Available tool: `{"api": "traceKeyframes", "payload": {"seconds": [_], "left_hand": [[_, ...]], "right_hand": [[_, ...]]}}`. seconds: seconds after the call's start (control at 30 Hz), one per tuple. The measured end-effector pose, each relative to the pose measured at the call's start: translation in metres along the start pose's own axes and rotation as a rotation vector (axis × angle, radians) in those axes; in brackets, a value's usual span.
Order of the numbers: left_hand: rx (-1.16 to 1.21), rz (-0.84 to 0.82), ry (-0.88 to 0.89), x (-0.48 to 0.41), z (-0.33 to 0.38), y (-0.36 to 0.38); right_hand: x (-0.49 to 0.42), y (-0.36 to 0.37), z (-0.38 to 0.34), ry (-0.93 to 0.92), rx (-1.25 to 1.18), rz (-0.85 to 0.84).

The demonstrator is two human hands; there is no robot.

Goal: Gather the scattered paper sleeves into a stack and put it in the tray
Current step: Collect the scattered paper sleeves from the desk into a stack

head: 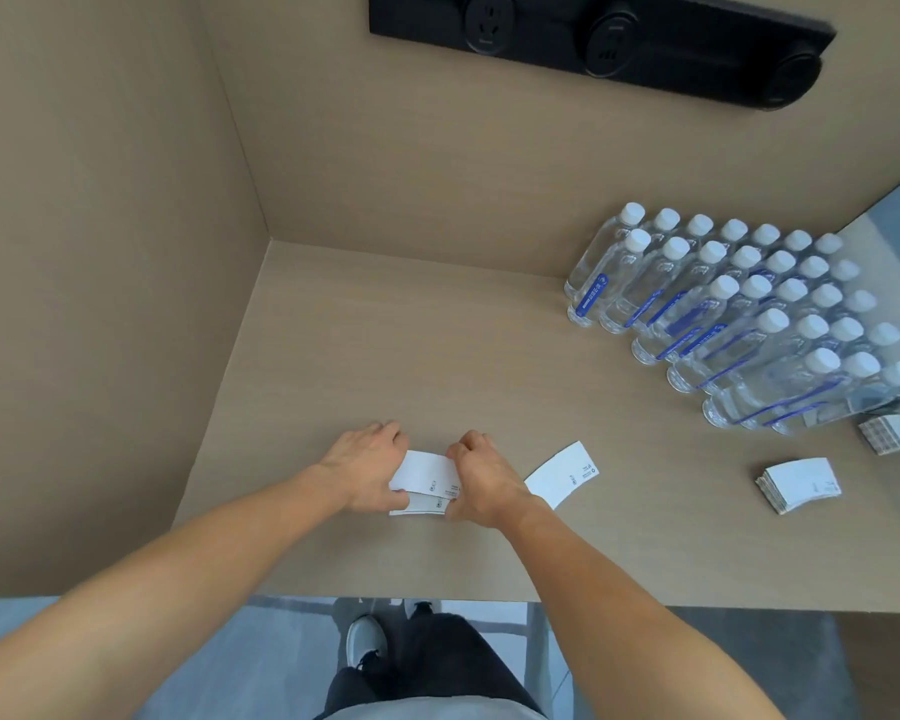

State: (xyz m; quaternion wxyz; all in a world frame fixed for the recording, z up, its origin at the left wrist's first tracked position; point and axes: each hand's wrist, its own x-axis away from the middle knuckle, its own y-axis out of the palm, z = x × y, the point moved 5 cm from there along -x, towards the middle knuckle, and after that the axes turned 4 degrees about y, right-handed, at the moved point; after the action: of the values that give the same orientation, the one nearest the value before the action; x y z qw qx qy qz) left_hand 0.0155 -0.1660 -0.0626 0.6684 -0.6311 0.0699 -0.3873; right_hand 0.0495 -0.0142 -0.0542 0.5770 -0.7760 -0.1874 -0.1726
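A small stack of white paper sleeves [426, 479] lies on the beige counter [385, 345] between my two hands. My left hand [367, 462] grips its left end and my right hand [481, 478] grips its right end, fingers curled over the far edge. One loose white sleeve [562, 474] lies flat just right of my right hand. A thicker stack of sleeves [799, 484] sits farther right. At the right edge, more stacked sleeves [892, 432] lie in what may be a tray; most of it is cut off.
Several rows of clear water bottles with white caps [739, 314] stand at the right back. Beige walls close the counter at the left and back. A black socket strip [609, 44] is mounted on the back wall. The counter's front edge [385, 597] is near my body.
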Motion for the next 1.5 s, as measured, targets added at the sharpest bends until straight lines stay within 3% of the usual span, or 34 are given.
{"api": "traceKeyframes", "payload": {"seconds": [0.67,0.9,1.2,1.5], "left_hand": [[0.038,-0.01,-0.066,0.002,0.019,0.024],[0.168,-0.03,-0.132,-0.002,0.019,0.039],[0.121,-0.112,-0.1,-0.01,0.02,0.018],[0.047,-0.09,0.025,-0.068,0.064,-0.031]], "right_hand": [[0.003,0.015,0.023,-0.075,-0.021,-0.019],[-0.007,0.028,0.03,-0.062,-0.013,-0.06],[-0.005,0.015,0.044,-0.09,0.014,-0.038],[0.012,-0.04,0.113,0.045,-0.057,0.075]]}}
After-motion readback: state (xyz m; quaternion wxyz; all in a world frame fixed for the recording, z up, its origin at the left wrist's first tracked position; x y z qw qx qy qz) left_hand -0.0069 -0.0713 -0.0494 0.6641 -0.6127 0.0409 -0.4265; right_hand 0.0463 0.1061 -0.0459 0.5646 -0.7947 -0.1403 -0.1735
